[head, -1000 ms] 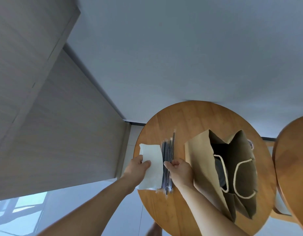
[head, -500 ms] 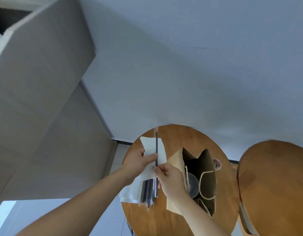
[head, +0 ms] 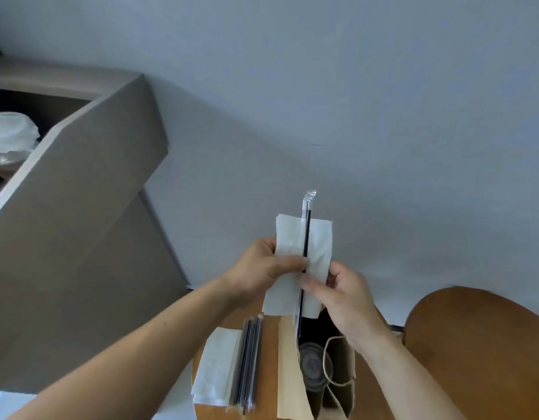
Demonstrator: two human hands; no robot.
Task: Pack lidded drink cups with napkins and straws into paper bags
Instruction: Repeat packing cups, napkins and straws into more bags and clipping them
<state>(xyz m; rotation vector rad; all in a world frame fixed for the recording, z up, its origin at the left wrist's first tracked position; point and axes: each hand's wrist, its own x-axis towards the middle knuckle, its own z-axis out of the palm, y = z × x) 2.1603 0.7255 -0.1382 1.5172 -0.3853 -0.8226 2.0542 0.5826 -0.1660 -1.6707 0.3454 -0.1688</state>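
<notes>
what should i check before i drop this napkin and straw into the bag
1. Straw lies along the napkin, with the left hand and right hand pinching both: ok.
2. Paper bag mouth is open below the bundle: ok.
3. Lidded cup is inside the bag: ok.
4. Rope handle is clear of the opening: not ok, it loops over the cup.
5. Room beside the cup: cannot tell.
</notes>
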